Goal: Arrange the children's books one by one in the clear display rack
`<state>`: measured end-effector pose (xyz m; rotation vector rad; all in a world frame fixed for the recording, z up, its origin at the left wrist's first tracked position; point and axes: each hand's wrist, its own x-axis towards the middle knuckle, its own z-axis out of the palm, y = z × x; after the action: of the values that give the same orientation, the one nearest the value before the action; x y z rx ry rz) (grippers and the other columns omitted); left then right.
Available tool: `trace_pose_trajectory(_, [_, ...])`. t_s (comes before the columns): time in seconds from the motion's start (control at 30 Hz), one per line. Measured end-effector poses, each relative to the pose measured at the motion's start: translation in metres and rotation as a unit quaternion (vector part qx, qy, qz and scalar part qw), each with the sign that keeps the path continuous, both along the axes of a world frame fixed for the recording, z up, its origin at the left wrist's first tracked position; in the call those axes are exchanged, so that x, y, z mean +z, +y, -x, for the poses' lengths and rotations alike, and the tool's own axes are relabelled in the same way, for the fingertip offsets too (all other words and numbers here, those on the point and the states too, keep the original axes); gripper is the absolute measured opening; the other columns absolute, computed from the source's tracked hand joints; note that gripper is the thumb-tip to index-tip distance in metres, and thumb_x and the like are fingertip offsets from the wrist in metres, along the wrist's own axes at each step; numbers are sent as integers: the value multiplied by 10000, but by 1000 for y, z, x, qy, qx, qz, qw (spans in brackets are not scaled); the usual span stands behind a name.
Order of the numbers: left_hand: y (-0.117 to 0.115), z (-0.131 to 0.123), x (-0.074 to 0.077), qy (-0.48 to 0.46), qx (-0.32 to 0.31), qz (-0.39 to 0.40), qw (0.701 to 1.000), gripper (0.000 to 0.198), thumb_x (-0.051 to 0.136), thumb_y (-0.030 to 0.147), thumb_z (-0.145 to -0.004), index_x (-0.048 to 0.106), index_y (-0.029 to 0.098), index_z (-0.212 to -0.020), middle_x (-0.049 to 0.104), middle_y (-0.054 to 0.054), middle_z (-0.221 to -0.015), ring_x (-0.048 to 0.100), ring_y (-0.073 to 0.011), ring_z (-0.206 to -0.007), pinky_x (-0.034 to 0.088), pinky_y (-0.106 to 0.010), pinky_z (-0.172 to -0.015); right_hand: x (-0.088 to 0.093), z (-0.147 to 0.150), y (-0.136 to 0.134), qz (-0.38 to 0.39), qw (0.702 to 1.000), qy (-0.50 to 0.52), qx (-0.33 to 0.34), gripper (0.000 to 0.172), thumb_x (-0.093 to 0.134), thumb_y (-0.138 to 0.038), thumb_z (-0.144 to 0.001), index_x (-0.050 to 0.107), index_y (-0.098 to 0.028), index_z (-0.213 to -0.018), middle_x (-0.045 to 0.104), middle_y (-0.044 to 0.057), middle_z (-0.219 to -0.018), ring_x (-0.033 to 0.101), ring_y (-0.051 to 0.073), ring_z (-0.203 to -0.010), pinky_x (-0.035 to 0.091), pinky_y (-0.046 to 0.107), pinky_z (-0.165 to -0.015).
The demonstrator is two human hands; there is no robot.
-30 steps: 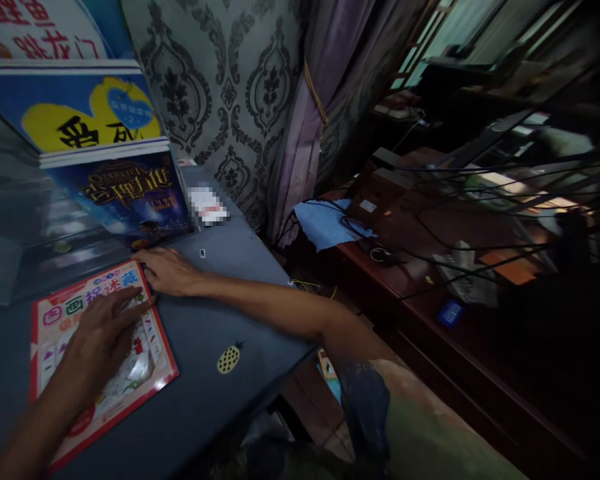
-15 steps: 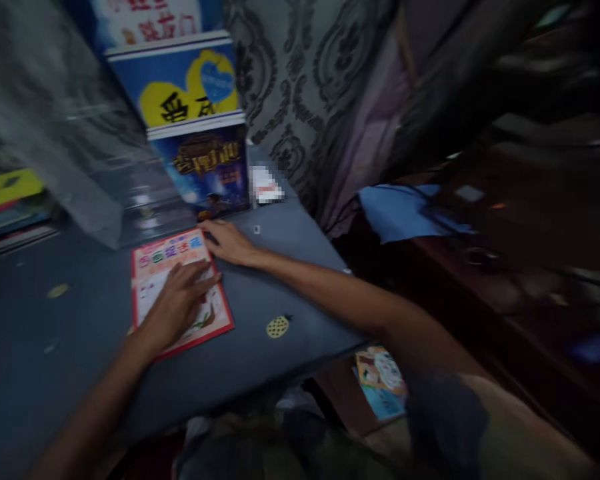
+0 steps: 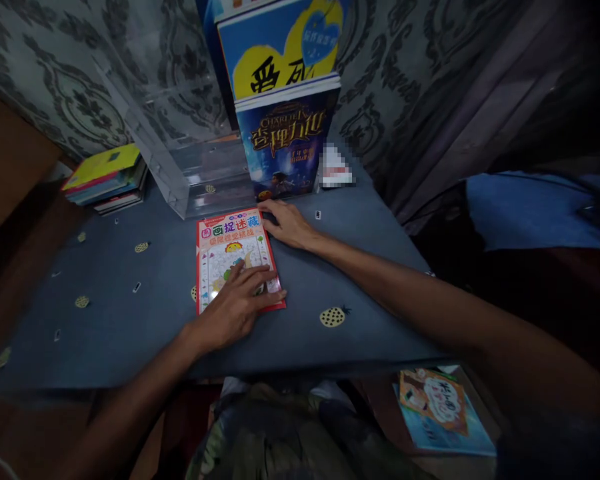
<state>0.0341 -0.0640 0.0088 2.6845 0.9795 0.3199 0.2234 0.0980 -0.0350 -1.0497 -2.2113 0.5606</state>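
Note:
A thin red-bordered children's book [image 3: 230, 250] lies flat on the blue tablecloth [image 3: 130, 313]. My left hand [image 3: 237, 303] rests palm down on its lower half, fingers stretched flat. My right hand [image 3: 289, 223] lies flat at the book's upper right corner, fingers extended and touching the edge. Just behind the book stands a dark blue book [image 3: 285, 143] upright in a clear acrylic holder [image 3: 180, 160], with a blue and yellow book [image 3: 280, 50] above it.
A stack of books [image 3: 107, 177] sits at the table's far left corner. A small white card [image 3: 336, 170] lies right of the standing books. Patterned wallpaper and a curtain [image 3: 460, 120] back the table. More books [image 3: 435, 407] lie on the floor at lower right.
The camera has swung left, bringing the book and both hands toward the middle of the view. Both hands stay flat on the red-bordered book in the same places.

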Motion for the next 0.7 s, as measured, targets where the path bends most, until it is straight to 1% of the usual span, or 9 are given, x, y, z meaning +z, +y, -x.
trace_pose_trajectory(0.13, [-13, 0, -4, 1, -25, -3, 1000, 542, 466, 28, -896, 625, 301, -1336, 565, -92, -1438, 431, -260, -1417, 235, -631, -1210, -1, 0, 1, -3, 1000, 3, 2, 378, 517, -223, -909, 591, -133, -1269, 687, 146, -1267, 616, 279, -1180, 469, 438, -1021])
trace_pose_trajectory(0.23, [-22, -1, -7, 9, -23, -10, 1000, 570, 476, 14, -873, 606, 301, -1348, 547, -79, -1469, 404, -253, -1442, 206, -634, -1220, -2, -1, 1, -7, 1000, 5, 6, 387, 517, -231, -906, 597, -149, -1275, 694, 133, -1260, 624, 279, -1166, 480, 442, -1008])
trace_pose_trajectory(0.37, [-28, 0, 0, 16, -29, 2, 999, 564, 470, 16, -879, 598, 301, -1348, 530, -70, -1494, 403, -246, -1449, 182, -619, -1235, -2, 0, -1, -20, 1000, -19, 3, 424, 493, -279, -915, 598, -151, -1306, 681, 149, -1280, 610, 310, -1193, 473, 477, -1016])
trace_pose_trajectory(0.43, [-25, 3, 4, 7, -32, 23, 999, 552, 450, 47, -920, 553, 312, -1393, 549, -58, -1477, 437, -221, -1426, 213, -570, -1242, -3, 1, -2, -36, 999, -38, 5, 441, 485, -296, -913, 602, -138, -1308, 681, 165, -1278, 599, 331, -1211, 463, 504, -1026])
trace_pose_trajectory(0.5, [-14, 9, 4, -10, 0, 34, 999, 523, 415, 113, -979, 463, 300, -1466, 572, -60, -1453, 476, -195, -1392, 283, -501, -1229, -4, 1, -3, -54, 997, -50, 12, 455, 479, -319, -916, 599, -138, -1317, 679, 169, -1289, 590, 344, -1223, 455, 531, -1030])
trace_pose_trajectory(0.57, [5, 18, 0, -24, 68, 23, 997, 484, 392, 197, -1019, 406, 262, -1498, 567, -89, -1457, 493, -202, -1376, 343, -474, -1197, -5, 2, -3, -68, 996, -58, 16, 469, 478, -345, -921, 596, -136, -1325, 674, 175, -1303, 584, 352, -1233, 453, 546, -1029])
trace_pose_trajectory(0.63, [32, 31, -6, -20, 142, -11, 990, 452, 405, 250, -1023, 431, 216, -1472, 551, -131, -1468, 495, -241, -1375, 339, -508, -1189, -6, 2, -3, -77, 995, -62, 15, 476, 478, -354, -922, 595, -134, -1327, 672, 181, -1306, 580, 355, -1241, 457, 551, -1024])
trace_pose_trajectory(0.7, [60, 45, -11, 8, 222, -35, 974, 426, 410, 259, -1017, 480, 177, -1429, 530, -157, -1482, 476, -280, -1389, 329, -541, -1181, -7, 2, -3, -81, 995, -64, 15, 470, 478, -353, -924, 595, -150, -1332, 676, 174, -1303, 580, 352, -1245, 465, 550, -1017])
